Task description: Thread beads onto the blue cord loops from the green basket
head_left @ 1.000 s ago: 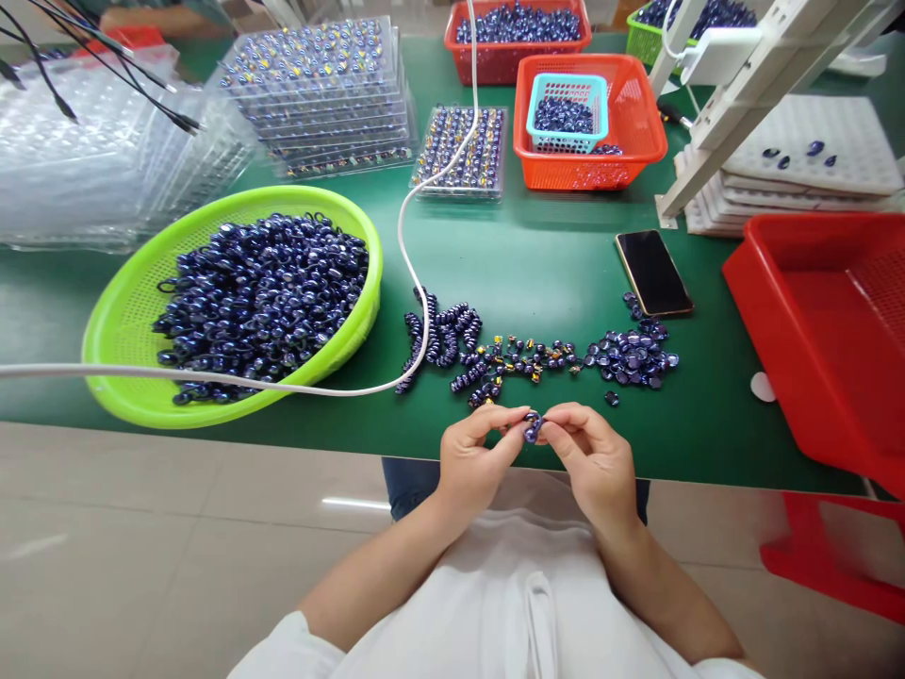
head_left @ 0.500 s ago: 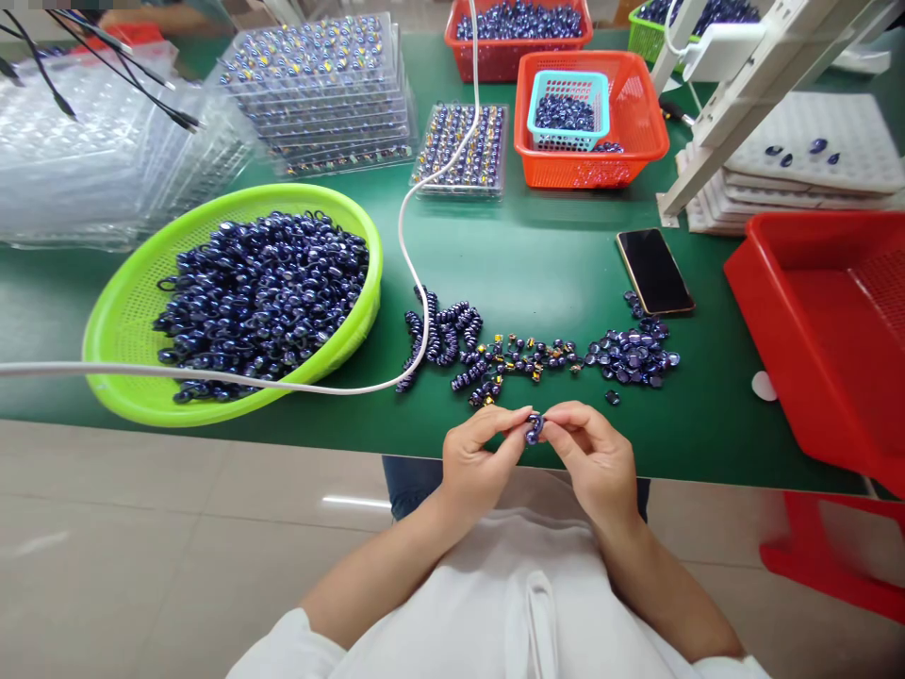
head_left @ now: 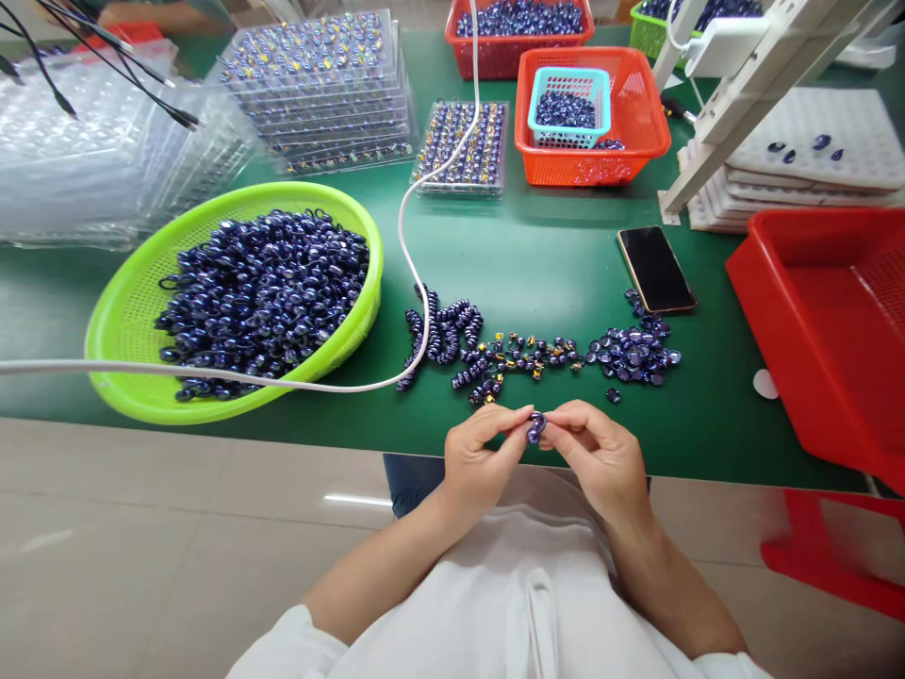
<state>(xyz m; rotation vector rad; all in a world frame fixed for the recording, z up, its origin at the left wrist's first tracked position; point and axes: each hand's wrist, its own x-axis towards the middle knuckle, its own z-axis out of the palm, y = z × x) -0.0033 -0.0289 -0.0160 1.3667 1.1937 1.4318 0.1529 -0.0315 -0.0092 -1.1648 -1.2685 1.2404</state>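
Between my fingertips, at the table's front edge, is a small shiny dark-blue beaded piece [head_left: 536, 427] with a curved shape. My left hand [head_left: 485, 448] pinches it from the left with thumb and forefinger. My right hand [head_left: 600, 457] grips its other side, also in a pinch, and partly hides it. Just beyond my hands lie small dark-blue pieces with gold-coloured parts [head_left: 534, 356]. To their right is a heap of flat dark-blue stones [head_left: 633, 356], and to their left are coiled rows of dark-blue beads [head_left: 445, 335].
A green basket [head_left: 113, 377] heaped with dark-blue looped pieces stands left, crossed by a white cable [head_left: 339, 388]. Clear trays [head_left: 318, 94] are stacked behind. A phone [head_left: 656, 269], an orange basket [head_left: 594, 170], a red bin [head_left: 813, 311] and a metal post [head_left: 728, 113] are at the right.
The beaded piece has turned slightly between my fingertips, and my right hand has shifted a little. Both hands keep their pinch. Things on the table lie as before.
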